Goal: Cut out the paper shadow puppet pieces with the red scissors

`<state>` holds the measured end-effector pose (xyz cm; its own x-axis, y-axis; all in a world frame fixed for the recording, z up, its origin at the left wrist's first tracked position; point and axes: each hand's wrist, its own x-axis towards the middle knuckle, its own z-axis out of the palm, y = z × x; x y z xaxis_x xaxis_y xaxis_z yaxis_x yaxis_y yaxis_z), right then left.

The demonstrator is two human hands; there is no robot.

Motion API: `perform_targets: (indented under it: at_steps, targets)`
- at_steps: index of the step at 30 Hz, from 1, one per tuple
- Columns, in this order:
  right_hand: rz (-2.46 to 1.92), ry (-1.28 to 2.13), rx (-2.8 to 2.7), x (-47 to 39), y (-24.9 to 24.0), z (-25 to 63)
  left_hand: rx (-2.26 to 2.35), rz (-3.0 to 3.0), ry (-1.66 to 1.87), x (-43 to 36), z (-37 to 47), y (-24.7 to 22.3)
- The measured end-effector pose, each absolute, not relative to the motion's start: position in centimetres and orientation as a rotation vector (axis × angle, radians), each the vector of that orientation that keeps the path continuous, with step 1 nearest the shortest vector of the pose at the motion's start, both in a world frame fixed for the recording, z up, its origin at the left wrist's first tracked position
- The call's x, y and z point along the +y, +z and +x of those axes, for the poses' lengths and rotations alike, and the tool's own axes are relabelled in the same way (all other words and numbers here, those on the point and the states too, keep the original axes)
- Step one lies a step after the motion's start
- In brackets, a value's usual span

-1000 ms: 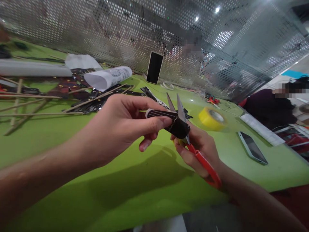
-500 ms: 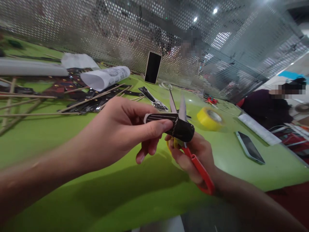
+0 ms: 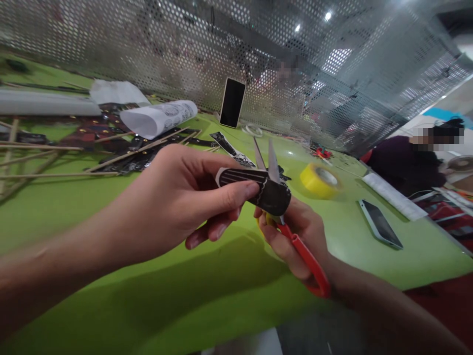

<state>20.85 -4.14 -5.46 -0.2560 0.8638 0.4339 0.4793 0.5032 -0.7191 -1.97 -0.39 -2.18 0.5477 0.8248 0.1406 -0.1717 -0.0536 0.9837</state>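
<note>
My left hand [image 3: 201, 197] pinches a curled piece of black printed paper [image 3: 273, 196] with white lines between thumb and fingers. My right hand [image 3: 295, 236] is closed on the handles of a pair of scissors [image 3: 306, 259], one loop red and the other yellow. The blades stand apart and point up behind the black paper, which hides their lower part. Beyond the hands, a black-and-white paper cutout [image 3: 231, 148] lies on the green table [image 3: 166, 301].
A yellow tape roll [image 3: 320, 181] and a phone [image 3: 380, 224] lie to the right. A second phone [image 3: 232, 102] leans against a perforated metal screen [image 3: 155, 49]. Rolled paper [image 3: 158, 120] and several wooden sticks [image 3: 40, 175] lie left. Another person [image 3: 402, 155] is at far right.
My left hand and the black paper have shifted slightly left, and the left fingers have curled in. The scissor blades are a little closer together and lean more to the left.
</note>
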Motion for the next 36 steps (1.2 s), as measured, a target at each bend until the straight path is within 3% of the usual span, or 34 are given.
perform_targets:
  at_steps: [10,25,36]
  targets:
    - [-1.161,0.682,-1.783,-4.6,-6.3,21.4,0.613,1.402,0.906,-0.6,-2.0,-1.9]
    - [-0.986,0.425,-1.960,-4.6,-6.2,21.0,0.444,1.293,0.850,-0.7,-1.3,-2.3]
    - [-1.033,0.447,-1.934,-4.5,-6.1,20.9,0.468,1.354,0.858,-0.5,-1.5,-2.2]
